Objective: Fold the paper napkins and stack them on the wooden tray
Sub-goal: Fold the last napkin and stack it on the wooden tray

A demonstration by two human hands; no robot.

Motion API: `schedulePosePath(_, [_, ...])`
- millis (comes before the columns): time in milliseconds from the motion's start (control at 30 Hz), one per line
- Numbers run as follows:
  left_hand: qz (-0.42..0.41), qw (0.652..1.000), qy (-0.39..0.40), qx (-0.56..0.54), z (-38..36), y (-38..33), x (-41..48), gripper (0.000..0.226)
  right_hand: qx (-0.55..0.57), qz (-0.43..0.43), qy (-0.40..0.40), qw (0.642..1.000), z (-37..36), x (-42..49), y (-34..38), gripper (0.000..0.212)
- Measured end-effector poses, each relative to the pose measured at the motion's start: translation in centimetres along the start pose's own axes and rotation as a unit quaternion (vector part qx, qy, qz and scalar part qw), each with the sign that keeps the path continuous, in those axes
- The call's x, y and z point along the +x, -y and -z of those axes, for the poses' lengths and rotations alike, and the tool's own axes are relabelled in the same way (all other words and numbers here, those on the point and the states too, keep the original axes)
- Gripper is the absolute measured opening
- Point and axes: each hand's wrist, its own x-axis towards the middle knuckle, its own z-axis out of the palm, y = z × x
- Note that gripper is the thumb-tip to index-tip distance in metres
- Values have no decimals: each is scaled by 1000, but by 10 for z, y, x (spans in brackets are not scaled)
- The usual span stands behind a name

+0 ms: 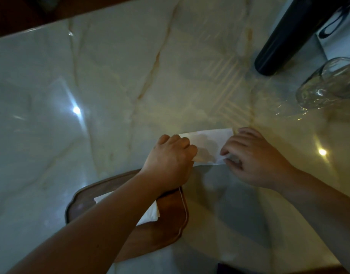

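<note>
A white paper napkin [207, 144] lies on the marble table just beyond the wooden tray [171, 220]. My left hand [170, 161] is curled and pinches the napkin's near left edge. My right hand [255, 157] pinches its near right corner between thumb and fingertips, lifting that corner a little. On the tray lies a folded white napkin [152, 213], mostly hidden under my left forearm.
A dark cylindrical bottle [289, 34] stands at the far right, with a clear glass jar [328, 84] beside it. A glossy marble tabletop [91, 115] spreads to the left and beyond. The table's far edge runs along the top left.
</note>
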Motion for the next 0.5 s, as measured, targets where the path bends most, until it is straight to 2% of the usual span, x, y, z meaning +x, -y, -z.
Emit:
schedulePosePath(67, [4,1000,25,-6,0,-1,-1,31,4,0,13,1000,-2,-4,-1,18])
schedulePosePath(133, [23,999,13,-29,3,-1,-2,40,9,-6,4,1000,-1,-4,-2,25])
schedulePosePath(367, [112,990,-20,-86,8,16,24,38,-8,-106,-56,993,11,23,-17,28])
schedulePosePath(500, [145,987,8,-75,4,20,37,40,-28,-168,-28,985,8,36,-25,28])
